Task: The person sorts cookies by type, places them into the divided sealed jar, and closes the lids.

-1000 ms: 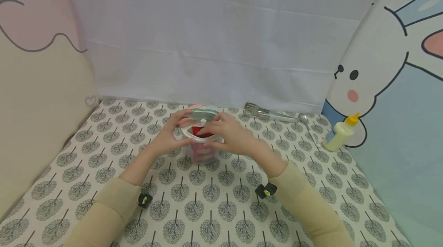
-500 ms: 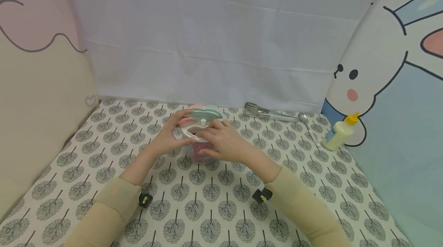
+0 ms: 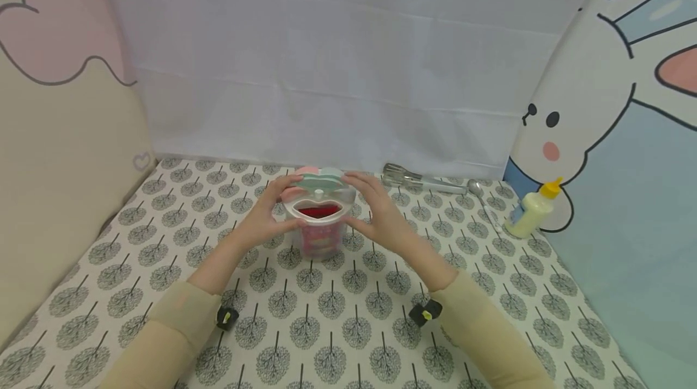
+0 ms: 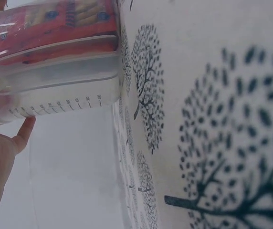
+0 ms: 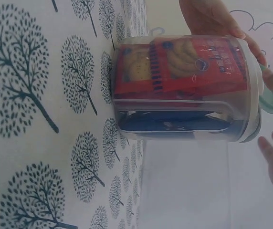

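Observation:
A clear storage jar (image 3: 313,247) stands on the table, topped by a white lid (image 3: 292,206) with pink and green flaps. The green flap (image 3: 318,182) is raised behind a front opening, through which red shows. Red biscuit packets (image 5: 198,62) fill one compartment; beside them, dark blue contents (image 5: 170,124) show in the right wrist view. Measuring marks line a pale side of the jar in the left wrist view. My left hand (image 3: 260,218) grips the lid's left side, thumb in front. My right hand (image 3: 385,216) spans the lid's right side, thumb at the front rim.
Metal tongs (image 3: 425,183) lie along the back edge of the tree-print tablecloth (image 3: 332,304). To their right are a long-handled spoon (image 3: 481,198) and a pale yellow bottle with a yellow nozzle (image 3: 528,213). Fabric curtains (image 3: 327,74) close off the back and sides.
My right hand has come out of the lid's opening and moved to the lid's right side, leaving the red contents visible. My left hand has kept its grip on the jar.

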{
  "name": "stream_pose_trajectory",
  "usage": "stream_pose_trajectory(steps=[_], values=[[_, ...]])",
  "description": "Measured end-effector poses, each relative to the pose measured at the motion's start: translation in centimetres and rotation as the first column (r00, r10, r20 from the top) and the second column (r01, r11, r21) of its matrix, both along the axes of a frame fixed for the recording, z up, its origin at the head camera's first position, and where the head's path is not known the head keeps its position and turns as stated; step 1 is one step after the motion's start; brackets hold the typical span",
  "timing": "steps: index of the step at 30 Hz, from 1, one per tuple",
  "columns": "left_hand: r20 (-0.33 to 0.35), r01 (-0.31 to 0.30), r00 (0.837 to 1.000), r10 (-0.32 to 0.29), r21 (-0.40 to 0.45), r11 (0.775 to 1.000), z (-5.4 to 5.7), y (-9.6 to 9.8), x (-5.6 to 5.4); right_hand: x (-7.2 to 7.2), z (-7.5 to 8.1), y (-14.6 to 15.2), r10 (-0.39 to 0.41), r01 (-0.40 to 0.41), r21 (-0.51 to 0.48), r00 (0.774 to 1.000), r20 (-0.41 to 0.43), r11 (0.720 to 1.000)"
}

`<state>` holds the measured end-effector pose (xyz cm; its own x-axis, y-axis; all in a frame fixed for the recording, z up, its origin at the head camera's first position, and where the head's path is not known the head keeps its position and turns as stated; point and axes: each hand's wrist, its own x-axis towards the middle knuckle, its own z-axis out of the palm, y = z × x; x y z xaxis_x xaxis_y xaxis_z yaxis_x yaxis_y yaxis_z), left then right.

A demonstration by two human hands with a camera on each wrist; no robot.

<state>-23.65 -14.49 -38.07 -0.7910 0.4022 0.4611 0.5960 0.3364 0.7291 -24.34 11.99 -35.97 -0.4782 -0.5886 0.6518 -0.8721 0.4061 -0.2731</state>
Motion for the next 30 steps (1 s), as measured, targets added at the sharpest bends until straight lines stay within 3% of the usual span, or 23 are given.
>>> stream_pose_trajectory(steps=[4,7,12,17,20,22,26,30], values=[[-0.092,0.020,0.996,-0.020,-0.003,1.000,0.3,0.0,0.6,-0.3,-1.1,-0.2,-0.059,0.067,-0.027,0.972,0.228,0.997],[-0.187,0.015,0.982,-0.016,-0.004,1.000,-1.0,-0.4,-0.1,-0.4,-1.7,-0.6,-0.066,0.077,-0.030,0.958,0.279,0.997],[-0.300,-0.002,0.954,-0.002,-0.012,1.000,-2.9,-1.3,-1.2,-0.7,-2.2,-0.9,-0.027,0.033,-0.034,0.985,0.169,0.999],[-0.293,-0.013,0.956,-0.001,-0.045,0.999,-2.7,-1.5,-1.0,-1.1,-2.5,-0.9,-0.016,0.015,0.023,0.999,0.040,1.000],[-0.300,0.000,0.954,-0.020,-0.069,0.998,-2.5,-1.5,-1.1,-1.1,-2.6,-0.9,-0.025,0.024,0.057,1.000,0.005,0.998],[-0.329,0.011,0.944,-0.038,-0.086,0.996,-2.4,-1.5,-1.3,-1.1,-2.6,-0.9,-0.024,0.025,0.058,1.000,-0.015,0.998],[-0.409,0.055,0.908,-0.090,-0.096,0.994,-2.5,-1.4,-2.0,-1.3,-2.9,-0.9,-0.008,0.010,0.038,0.998,-0.064,0.999],[-0.423,0.074,0.900,-0.104,-0.087,0.994,-2.6,-1.2,-2.2,-1.4,-3.2,-0.9,-0.004,0.004,0.004,0.994,-0.109,1.000]])
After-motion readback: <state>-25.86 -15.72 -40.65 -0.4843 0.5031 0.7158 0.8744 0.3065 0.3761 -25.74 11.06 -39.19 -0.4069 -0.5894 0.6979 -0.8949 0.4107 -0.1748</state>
